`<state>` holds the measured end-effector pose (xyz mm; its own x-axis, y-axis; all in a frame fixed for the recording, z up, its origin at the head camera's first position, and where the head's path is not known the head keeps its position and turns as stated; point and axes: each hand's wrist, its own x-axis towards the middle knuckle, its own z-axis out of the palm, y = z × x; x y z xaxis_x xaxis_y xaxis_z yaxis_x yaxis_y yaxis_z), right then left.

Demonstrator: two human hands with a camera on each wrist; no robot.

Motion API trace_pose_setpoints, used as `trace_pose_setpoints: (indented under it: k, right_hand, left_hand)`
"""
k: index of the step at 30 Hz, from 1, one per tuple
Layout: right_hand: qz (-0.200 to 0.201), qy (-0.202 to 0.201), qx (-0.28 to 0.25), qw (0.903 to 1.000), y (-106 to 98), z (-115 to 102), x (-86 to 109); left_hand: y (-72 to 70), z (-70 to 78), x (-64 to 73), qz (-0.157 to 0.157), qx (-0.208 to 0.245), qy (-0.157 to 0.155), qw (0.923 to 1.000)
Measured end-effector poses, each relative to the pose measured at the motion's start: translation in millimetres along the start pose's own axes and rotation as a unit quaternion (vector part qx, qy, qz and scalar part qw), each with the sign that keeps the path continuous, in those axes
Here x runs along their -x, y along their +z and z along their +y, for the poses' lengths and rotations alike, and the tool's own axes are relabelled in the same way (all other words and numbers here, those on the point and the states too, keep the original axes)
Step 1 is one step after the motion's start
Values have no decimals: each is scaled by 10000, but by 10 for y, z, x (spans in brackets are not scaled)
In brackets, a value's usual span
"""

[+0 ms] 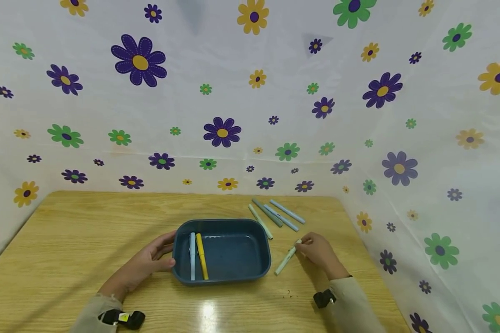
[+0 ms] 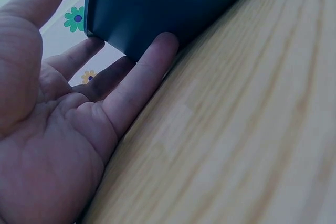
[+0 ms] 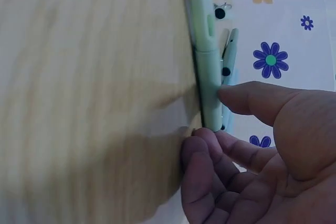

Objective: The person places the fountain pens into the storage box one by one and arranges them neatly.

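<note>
My left hand (image 1: pixel 146 261) rests against the left end of a dark blue plastic box (image 1: pixel 221 280), fingers touching its outer wall (image 2: pixel 173 3). Inside, at the left, a light blue pen (image 1: pixel 192 259) and a yellow pen (image 1: pixel 202 259) lie side by side. To the right of the box, my right hand (image 1: pixel 318 252) pinches one end of a pale green pen (image 1: pixel 284 262) lying along the wooden table. The right wrist view has the thumb (image 3: pixel 252 98) on the barrel and the fingertips (image 3: pixel 194 148) by its end.
Behind the right hand lie several more pens: a pale green one (image 1: pixel 260 221), a grey-green one (image 1: pixel 266 212) and two light blue ones (image 1: pixel 287 211). A flower-patterned white sheet (image 1: pixel 183 101) borders the wooden table (image 1: pixel 87 222) at the back and sides.
</note>
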<state>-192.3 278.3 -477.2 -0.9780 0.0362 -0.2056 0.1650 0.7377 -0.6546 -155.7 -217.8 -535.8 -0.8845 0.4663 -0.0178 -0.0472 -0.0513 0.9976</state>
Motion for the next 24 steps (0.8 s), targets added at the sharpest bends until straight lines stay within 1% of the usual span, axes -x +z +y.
trace_pose_setpoints:
  k: [4,9,13,15,19,24]
  right_hand:
    - [-158,78,-112,9998,46,-106,-34]
    - [-308,7,-112,9995,98,-215,-53]
    - [-341,56,38,9994,145,-241,-58]
    - [-423,101,33,9991,163,-240,-59]
    - [-559,42,-9,9984,161,-269,-59]
    - [-562,-112,393,9976,142,-291,-52]
  left_hand:
    - [-3,-2,-1,3,22,-37,10000]
    - [-5,-13,-11,-36,74,1,10000]
    - [0,-28,-18,-69,76,21,9999]
    - [-1,-33,-15,-96,39,46,9999]
    - [0,-24,0,-57,23,39,10000]
    - [-6,-13,9,-46,-7,81,10000]
